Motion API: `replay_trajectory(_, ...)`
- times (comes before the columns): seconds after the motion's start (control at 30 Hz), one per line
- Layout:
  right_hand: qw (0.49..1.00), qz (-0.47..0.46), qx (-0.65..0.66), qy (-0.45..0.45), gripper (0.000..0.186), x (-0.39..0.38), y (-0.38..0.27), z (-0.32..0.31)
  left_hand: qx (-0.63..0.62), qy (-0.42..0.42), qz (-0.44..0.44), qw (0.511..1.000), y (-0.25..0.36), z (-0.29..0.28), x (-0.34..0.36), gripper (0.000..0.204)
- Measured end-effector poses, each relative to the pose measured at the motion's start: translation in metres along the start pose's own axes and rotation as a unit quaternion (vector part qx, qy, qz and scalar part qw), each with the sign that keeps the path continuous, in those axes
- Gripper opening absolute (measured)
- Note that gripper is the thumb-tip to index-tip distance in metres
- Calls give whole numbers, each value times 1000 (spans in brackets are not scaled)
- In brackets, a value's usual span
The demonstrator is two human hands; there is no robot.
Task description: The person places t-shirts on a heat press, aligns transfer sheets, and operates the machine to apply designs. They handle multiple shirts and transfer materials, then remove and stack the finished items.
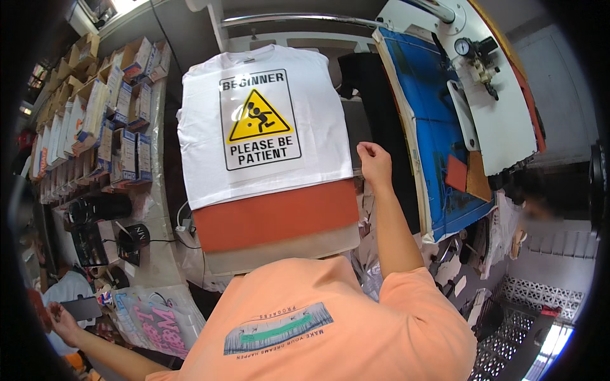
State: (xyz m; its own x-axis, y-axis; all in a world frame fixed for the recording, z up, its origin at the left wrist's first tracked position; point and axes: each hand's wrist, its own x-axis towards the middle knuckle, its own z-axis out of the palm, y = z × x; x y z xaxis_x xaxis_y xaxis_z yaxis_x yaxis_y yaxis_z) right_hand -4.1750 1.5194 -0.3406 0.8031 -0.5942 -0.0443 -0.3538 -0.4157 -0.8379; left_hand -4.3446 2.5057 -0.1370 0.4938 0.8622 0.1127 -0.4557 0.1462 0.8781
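Observation:
A white T-shirt point(200, 146) is spread over a reddish-brown pad point(273, 219) on a flat platen. On its chest lies a clear transfer film bearing a black-framed print with a yellow warning triangle point(259, 117). Just off the shirt's right edge hovers my right hand point(376, 166), fingers curled in and nothing visible in them. Far out at the lower left is my left hand point(65, 324), its fingers bent together against a reddish-brown thing at the picture's rim. Whether they grip that thing is too small to make out. Beside this hand lies a dark flat rectangular object point(82, 308).
Rows of open cardboard boxes point(130, 105) line the left side. A clear-wrapped pink print point(155, 317) lies at the lower left. To the right stands a blue-covered board point(426, 127), near a white machine panel with a pressure gauge point(464, 46). A metal bar point(305, 19) crosses behind the shirt.

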Motion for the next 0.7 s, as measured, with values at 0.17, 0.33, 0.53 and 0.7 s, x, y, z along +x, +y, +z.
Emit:
replay_trajectory(0.17, 986, 114, 91, -76, 26, 1, 5, 9, 5, 14, -46, 999, -14, -4, 1, 22)
replay_trajectory(0.33, 990, 100, 56, -83, 24, 0, 13, 8, 87, -119, -28, 989, -123, 138, -123, 21)
replay_trajectory(0.53, 988, 94, 74, -101, 20, -4, 2, 21, 384, -325, -38, 863, -271, 222, -339, 13)
replay_trajectory(0.7, 991, 79, 69, -81, 15, -1, 12, 20, 372, -474, 215, 769, -314, 293, -394, 16)
